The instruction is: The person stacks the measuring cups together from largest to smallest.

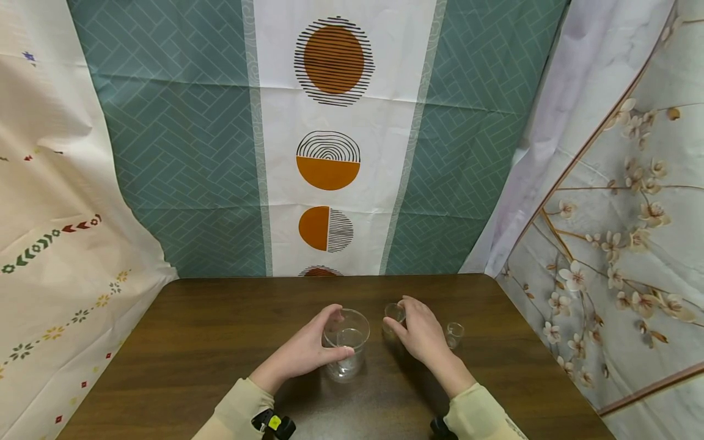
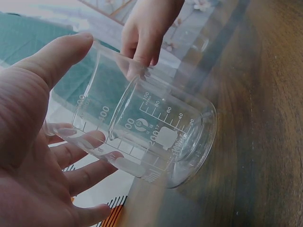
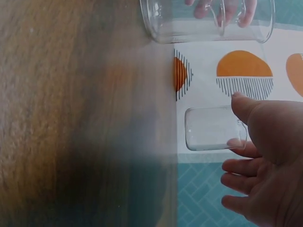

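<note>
A large clear glass beaker (image 1: 345, 370) stands upright in front of me, with a smaller graduated beaker (image 2: 158, 111) inside it. My left hand (image 1: 305, 348) holds the large beaker near its rim, thumb on the near side and fingers round the far side. To the right, a small clear glass beaker (image 3: 208, 128) is between the thumb and forefinger of my right hand (image 1: 422, 333), which pinch it near the rim. The other right fingers extend past it. Just right of that hand is a still smaller glass vessel (image 1: 454, 333), partly hidden by the wrist.
All the glassware is on a dark brown wooden table (image 1: 220, 324). A green and white cloth (image 1: 189, 153) with orange circles hangs behind the far edge. Patterned cloths hang along the left (image 1: 49, 244) and right (image 1: 616, 244) sides.
</note>
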The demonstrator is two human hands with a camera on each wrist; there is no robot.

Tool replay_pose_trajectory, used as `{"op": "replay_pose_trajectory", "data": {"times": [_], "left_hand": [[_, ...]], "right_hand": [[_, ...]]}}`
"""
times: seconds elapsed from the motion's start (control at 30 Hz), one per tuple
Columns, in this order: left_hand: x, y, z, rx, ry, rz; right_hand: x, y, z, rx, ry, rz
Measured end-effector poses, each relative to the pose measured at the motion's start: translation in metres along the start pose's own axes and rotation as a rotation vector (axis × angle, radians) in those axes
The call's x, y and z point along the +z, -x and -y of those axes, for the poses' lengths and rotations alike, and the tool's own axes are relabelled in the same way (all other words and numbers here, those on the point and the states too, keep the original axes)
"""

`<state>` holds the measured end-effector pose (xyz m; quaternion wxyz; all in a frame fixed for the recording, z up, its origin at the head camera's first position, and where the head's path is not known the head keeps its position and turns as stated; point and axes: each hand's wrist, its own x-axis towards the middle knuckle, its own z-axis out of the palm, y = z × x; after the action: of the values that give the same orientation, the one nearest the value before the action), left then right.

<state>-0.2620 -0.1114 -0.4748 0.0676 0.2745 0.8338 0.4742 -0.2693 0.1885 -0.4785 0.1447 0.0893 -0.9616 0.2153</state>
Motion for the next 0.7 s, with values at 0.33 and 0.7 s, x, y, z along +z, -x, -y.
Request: {"op": "replay_pose_trajectory", "data": {"times": [0.33, 0.7], "left_hand": [[0.000, 0.000, 0.001, -0.005, 0.001, 0.002], [0.000, 0.000, 0.002, -0.001, -0.008, 0.003]], "right_hand": [[-0.003, 0.005, 0.007, -0.025, -0.009, -0.021], [-0.005, 0.011, 0.008, -0.048, -0.016, -0.037]]}}
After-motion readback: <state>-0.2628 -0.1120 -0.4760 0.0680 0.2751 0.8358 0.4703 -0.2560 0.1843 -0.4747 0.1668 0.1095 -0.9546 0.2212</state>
